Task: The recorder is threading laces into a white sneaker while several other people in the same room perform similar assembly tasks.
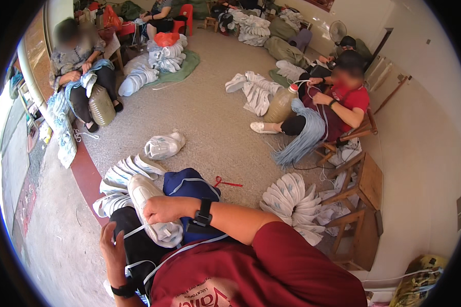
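Fingers of the right hand point(161, 209) curl closed over the white shoe point(144, 190) on the lap point(124, 225) (what they pinch is hidden); the left hand point(113, 250) spreads near the lace point(134, 232). Probably light, soft-topped, firmer-soled: best held by the sole's edges.

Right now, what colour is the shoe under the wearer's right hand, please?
The shoe is mostly white, clearest in the head view.

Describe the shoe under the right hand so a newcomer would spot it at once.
From the maroon shirt at the lower edge, go up to the right hand. Beneath it lies a white shoe, left of a dark blue bundle. Unlike the white shoe uppers fanned beyond it, this one has a white strand running toward the left hand.
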`<state>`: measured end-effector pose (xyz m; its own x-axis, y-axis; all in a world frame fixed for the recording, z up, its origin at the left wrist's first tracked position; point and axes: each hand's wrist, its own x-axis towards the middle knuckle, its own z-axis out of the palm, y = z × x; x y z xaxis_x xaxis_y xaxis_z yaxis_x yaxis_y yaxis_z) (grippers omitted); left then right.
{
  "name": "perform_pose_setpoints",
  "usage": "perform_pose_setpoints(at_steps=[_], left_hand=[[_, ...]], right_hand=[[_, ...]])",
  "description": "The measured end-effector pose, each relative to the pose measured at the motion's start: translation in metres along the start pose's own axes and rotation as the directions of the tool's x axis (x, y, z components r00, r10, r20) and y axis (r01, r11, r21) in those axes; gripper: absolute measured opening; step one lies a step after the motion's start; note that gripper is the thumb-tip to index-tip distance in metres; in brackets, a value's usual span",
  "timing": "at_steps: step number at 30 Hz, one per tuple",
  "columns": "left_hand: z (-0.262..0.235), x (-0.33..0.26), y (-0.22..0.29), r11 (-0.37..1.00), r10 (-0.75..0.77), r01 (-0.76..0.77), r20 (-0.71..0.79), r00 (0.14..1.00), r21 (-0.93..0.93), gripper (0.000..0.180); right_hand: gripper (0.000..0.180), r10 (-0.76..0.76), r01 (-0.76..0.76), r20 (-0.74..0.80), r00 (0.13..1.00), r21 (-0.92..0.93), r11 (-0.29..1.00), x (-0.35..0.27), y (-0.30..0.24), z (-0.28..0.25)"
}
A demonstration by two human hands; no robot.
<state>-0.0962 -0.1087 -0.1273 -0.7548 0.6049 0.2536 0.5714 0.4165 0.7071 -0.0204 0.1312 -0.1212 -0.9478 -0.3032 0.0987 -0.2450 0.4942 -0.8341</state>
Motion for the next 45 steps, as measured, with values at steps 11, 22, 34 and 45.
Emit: perform_pose_setpoints(at_steps=[11, 22, 34, 45], left_hand=[[0.04, 0.053, 0.053, 0.854, -0.15, 0.35, 0.462, 0.874, -0.385, 0.021], [0.048, 0.041, -0.012, 0.722, -0.312, 0.474, 0.374, 0.874, -0.505, 0.012], [0.062, 0.059, -0.005, 0.972, -0.119, 0.178, 0.331, 0.936, -0.154, 0.009], [0.069, 0.095, -0.008, 0.968, -0.134, 0.0, 0.518, 0.845, 0.249, 0.017]], right_hand=[[0.017, 0.06, -0.035, -0.233, 0.971, 0.11, 0.993, 0.008, 0.021, 0.003], [0.009, 0.443, -0.253, -0.302, 0.844, 0.504, 0.826, -0.005, 0.06, 0.004], [0.014, 0.594, -0.407, -0.2, 0.779, 0.56, 0.722, 0.015, 0.071, 0.013], [0.019, 0.649, -0.472, -0.234, 0.723, 0.518, 0.713, 0.021, 0.07, 0.018]])
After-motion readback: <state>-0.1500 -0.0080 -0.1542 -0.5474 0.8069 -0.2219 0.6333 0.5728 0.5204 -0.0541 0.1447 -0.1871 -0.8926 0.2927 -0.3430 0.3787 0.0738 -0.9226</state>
